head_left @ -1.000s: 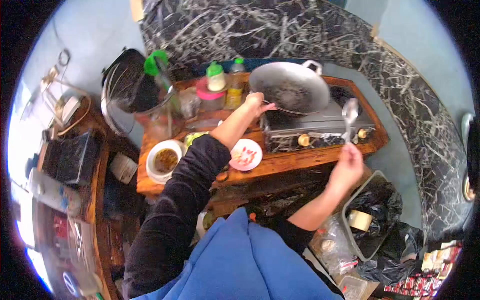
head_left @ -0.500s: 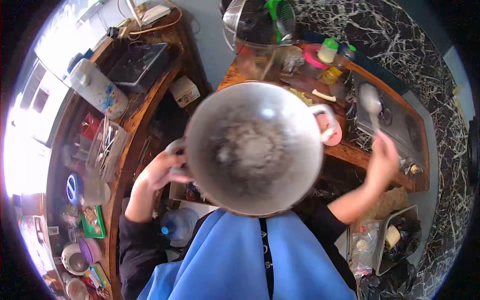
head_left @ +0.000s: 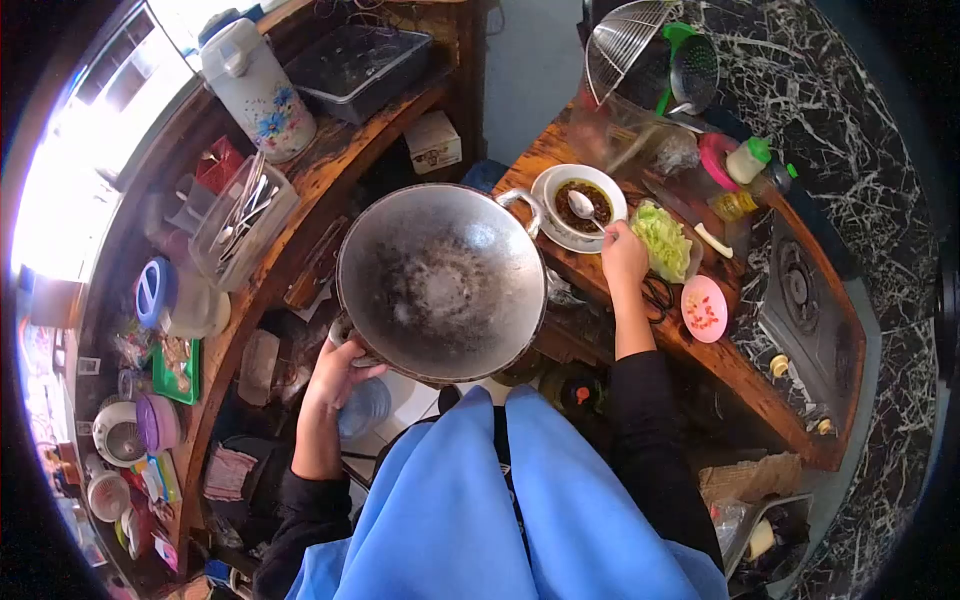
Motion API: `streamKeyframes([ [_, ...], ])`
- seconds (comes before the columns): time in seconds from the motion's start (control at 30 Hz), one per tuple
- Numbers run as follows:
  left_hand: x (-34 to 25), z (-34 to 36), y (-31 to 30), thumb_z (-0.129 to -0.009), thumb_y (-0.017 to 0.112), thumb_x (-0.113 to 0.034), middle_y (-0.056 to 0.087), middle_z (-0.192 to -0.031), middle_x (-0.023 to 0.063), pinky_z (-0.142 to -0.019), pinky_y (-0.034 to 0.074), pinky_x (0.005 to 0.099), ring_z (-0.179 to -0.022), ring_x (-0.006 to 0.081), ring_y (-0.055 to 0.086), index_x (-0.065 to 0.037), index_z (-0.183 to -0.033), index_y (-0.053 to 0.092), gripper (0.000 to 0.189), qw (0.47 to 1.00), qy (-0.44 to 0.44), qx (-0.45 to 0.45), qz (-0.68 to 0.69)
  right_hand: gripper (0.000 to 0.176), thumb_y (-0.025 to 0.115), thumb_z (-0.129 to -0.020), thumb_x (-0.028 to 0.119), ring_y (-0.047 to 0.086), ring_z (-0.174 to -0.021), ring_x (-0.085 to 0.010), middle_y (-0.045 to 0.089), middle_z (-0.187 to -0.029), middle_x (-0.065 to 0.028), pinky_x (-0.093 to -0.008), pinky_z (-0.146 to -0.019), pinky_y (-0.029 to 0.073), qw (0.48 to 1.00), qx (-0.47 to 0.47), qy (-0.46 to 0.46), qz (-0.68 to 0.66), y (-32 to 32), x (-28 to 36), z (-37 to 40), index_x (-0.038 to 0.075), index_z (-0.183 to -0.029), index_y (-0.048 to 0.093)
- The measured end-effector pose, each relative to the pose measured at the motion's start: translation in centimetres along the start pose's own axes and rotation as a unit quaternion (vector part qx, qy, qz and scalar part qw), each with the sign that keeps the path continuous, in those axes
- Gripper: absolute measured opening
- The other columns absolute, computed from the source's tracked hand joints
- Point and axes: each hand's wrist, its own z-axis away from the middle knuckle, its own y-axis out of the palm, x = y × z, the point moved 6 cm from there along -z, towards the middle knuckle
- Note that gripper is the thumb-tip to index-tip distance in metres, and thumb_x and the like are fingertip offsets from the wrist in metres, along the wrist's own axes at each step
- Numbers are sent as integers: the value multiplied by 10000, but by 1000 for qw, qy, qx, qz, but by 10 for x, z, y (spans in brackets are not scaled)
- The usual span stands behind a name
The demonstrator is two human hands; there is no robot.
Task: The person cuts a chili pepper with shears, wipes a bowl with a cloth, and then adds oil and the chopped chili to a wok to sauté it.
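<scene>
A grey metal wok [head_left: 440, 290] with two loop handles is held up in front of me, its inside scuffed and without food. My left hand [head_left: 342, 372] is closed around its near-left handle. In the fingers of my right hand [head_left: 624, 252] is a metal spoon [head_left: 583, 207], its bowl over or in dark, oily sauce [head_left: 572, 188]; contact is hard to make out. The sauce fills part of a white bowl [head_left: 612, 186] set on a white plate [head_left: 546, 218] on the wooden counter. Beside my right hand lies chopped pale-green leafy vegetable [head_left: 660, 238].
A pink bowl [head_left: 704, 309] with red bits sits near the counter's front edge, with black-handled scissors [head_left: 656, 297] beside it. Farther right is a gas stove [head_left: 795, 285]. A flowered thermos [head_left: 262, 100] and a cutlery container [head_left: 240, 222] stand on the left shelf.
The wok has moved left and away from my body, still in my left hand. My right hand has carried the spoon from near the stove to the sauce bowl, which now shows.
</scene>
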Motion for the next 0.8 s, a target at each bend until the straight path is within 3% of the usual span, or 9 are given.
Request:
streamKeyframes([
  [0.23, 9, -7, 7, -739, 387, -13, 495, -1074, 110, -683, 530, 330, -927, 241, 540, -38, -1175, 359, 437, 999, 2, 5, 52, 73, 537, -762, 147, 574, -669, -326, 593, -683, -136, -424, -559, 441, 1000, 11, -2, 20, 5, -2, -1, 114, -813, 577],
  [0.47, 2, -22, 35, -760, 368, -4, 471, -1101, 104, -729, 514, 353, -944, 222, 529, -57, -1189, 308, 437, 991, 88, -26, 92, 89, 522, -775, 155, 576, -703, -324, 602, -740, -135, -420, -577, 448, 999, 22, 10, 27, 8, -6, -2, 120, -830, 583],
  [0.8, -4, -40, 55, -810, 359, -29, 496, -1087, 115, -767, 498, 346, -960, 221, 534, -31, -1159, 337, 350, 990, 115, -36, 79, 86, 537, -753, 166, 571, -681, -324, 595, -693, -140, -411, -583, 435, 1000, 10, 6, 11, 12, -9, -2, 129, -807, 594],
])
